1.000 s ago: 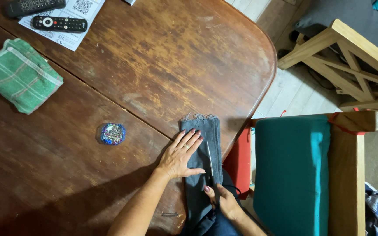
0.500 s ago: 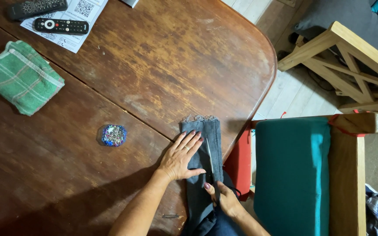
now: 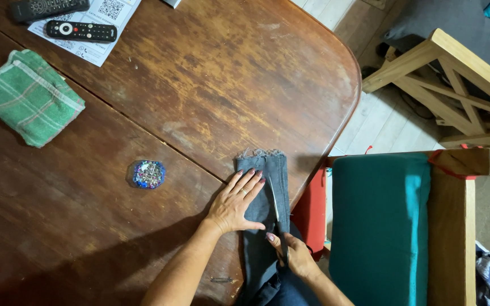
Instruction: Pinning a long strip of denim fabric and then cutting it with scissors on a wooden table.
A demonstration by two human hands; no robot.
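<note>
Now the left hand [image 3: 237,203] is pressing flat, fingers spread, on grey cloth [image 3: 267,187] near the counter [image 3: 199,85] edge. Its neighbour, the right hand [image 3: 295,254], is pinching scissors [image 3: 275,205] lying along the cloth.

Worn dark wooden table [image 3: 199,85], rounded corner at right. On it, relative to the small glittery blue container [image 3: 147,174]: folded grey cloth [image 3: 267,192] to the right at the table edge, folded green checked cloth [image 3: 26,96] upper left, two black remotes [image 3: 80,31] on a white paper sheet [image 3: 106,17] far above.

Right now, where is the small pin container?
In the head view, the round pin container sits on the wooden table, left of the left hand and grey fabric.
</note>
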